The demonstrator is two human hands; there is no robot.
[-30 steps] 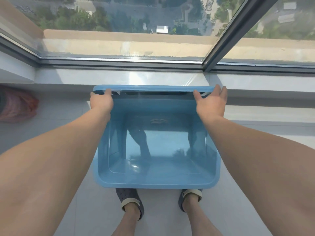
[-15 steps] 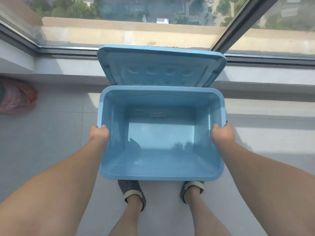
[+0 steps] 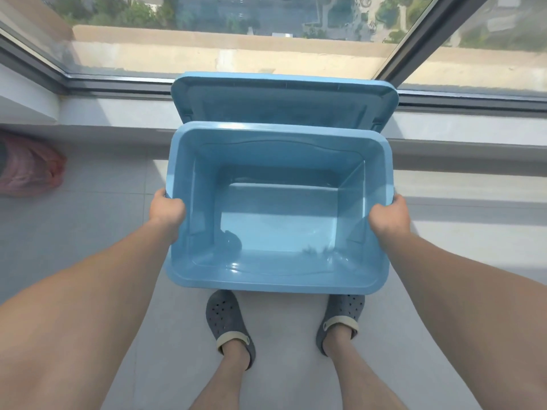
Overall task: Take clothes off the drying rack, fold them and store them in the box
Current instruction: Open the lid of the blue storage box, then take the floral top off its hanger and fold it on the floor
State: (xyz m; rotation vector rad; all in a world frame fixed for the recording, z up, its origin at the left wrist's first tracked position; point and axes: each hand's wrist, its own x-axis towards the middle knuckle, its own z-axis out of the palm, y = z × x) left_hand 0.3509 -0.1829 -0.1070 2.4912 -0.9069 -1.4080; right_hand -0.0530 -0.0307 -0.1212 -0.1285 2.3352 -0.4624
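Note:
A light blue plastic box (image 3: 278, 278) is in front of me above my feet, with nothing inside it. My left hand (image 3: 166, 211) grips its left rim and my right hand (image 3: 390, 216) grips its right rim. The box's blue lid (image 3: 284, 97) leans upright against the window ledge just behind the box. No clothes and no drying rack are in view.
A pink bag (image 3: 28, 164) lies on the tiled floor at the far left. A white ledge (image 3: 118, 113) and large windows (image 3: 236, 31) run along the back. My feet in grey clogs (image 3: 228, 324) stand under the box's near edge.
One second ago both hands held the lid at the box's far edge. The lid now leans on the ledge, and my hands have moved to the box's side rims; the box looks closer.

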